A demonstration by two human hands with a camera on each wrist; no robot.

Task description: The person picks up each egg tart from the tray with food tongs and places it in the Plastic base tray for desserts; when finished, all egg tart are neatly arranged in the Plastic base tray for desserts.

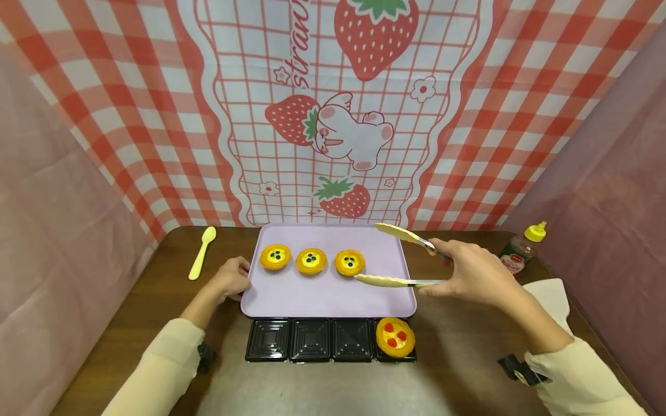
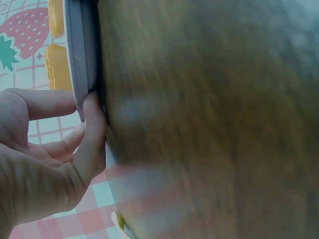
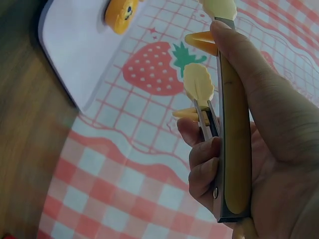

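A pale lilac tray (image 1: pixel 322 297) lies on the table with three blueberry-topped tarts on it: one at the left (image 1: pixel 275 257), a middle tart (image 1: pixel 311 262) and a right tart (image 1: pixel 350 263). My left hand (image 1: pixel 231 278) pinches the tray's left rim between thumb and finger, as the left wrist view shows. In my right hand (image 1: pixel 470 271) is a pair of tongs (image 3: pixel 234 129) with cream-coloured tips, spread wide over the tray's right side. The lower tip reaches near the right tart, with nothing between the tips. A tart with red berries (image 1: pixel 395 337) sits in the rightmost compartment of a black container (image 1: pixel 310 340).
A yellow spoon (image 1: pixel 202 254) lies at the left. On the right stand a squeeze bottle (image 1: pixel 522 249) with a yellow cap and a white flat piece (image 1: pixel 548 300), partly behind my right forearm. A strawberry-print cloth (image 1: pixel 322 75) hangs behind the table.
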